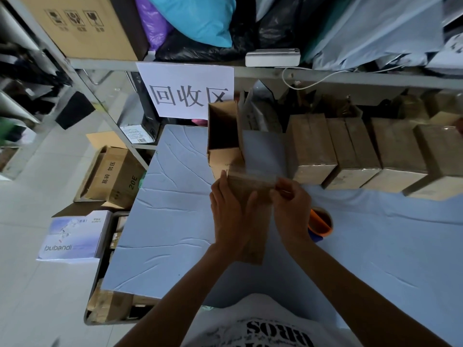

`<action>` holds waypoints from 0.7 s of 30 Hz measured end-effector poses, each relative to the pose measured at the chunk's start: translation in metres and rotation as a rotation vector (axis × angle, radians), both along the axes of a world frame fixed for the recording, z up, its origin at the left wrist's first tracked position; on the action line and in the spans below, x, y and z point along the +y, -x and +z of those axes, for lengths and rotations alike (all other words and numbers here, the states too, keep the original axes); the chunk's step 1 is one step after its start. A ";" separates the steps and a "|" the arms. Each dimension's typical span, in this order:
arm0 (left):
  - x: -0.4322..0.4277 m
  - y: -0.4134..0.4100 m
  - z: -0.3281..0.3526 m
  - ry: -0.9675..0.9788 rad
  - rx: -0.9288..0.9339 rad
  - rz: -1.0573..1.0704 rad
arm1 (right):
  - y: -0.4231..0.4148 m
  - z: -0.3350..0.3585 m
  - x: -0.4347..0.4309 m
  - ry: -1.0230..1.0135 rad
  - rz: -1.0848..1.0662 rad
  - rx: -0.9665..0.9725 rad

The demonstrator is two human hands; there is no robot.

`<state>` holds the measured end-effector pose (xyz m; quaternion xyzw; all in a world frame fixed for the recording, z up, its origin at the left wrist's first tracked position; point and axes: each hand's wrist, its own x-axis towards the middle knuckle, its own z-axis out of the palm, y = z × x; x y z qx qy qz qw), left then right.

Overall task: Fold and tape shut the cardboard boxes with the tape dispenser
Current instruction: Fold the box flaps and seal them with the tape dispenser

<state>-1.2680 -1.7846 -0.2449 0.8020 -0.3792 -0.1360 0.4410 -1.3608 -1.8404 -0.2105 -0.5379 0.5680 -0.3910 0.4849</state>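
At far left, floor cartons (112,174): stand off the bench beside a white printed carton, apparently no part of the work in hand
Paper sign (185,91): hangs from the shelf rail behind the bench, its lower right corner hidden by the open box
Bench (175,196): covered in a creased blue-grey cloth; carries all the boxes named below
Open box (223,136): upright at the back of the bench with its flaps raised, probably waiting to be folded
Left hand (230,214): laid along the left face of the held box, fingers reaching its far edge and thumb curled over the top, which steadies the box for taping
Held box (256,236): small brown carton between the two hands at the bench's middle, long axis pointing away from the person, flaps closed as far as can be seen
Tape strip (250,176): glossy band across the box's far edge, seemingly being laid over the seam
Right hand (290,206): fingers curled, pinching the strip's right end at the far right corner, likely to keep it taut
Tape dispenser (322,221): orange-cored, resting on the cloth just behind the right hand, partly hidden, within easy reach
Taped boxes (355,151): four in a row along the back right, touching side by side, set apart as finished
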 end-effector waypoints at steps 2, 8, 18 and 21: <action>0.001 0.001 0.003 0.057 0.064 0.004 | 0.003 0.001 0.001 0.025 -0.032 -0.009; 0.001 -0.004 0.011 0.135 0.159 -0.005 | 0.016 0.001 -0.006 0.050 -0.007 0.008; 0.001 -0.008 0.004 0.173 0.131 -0.030 | 0.031 -0.005 -0.009 0.170 0.073 0.024; 0.002 -0.012 0.004 0.185 0.133 -0.050 | 0.033 -0.007 -0.007 0.185 0.112 0.032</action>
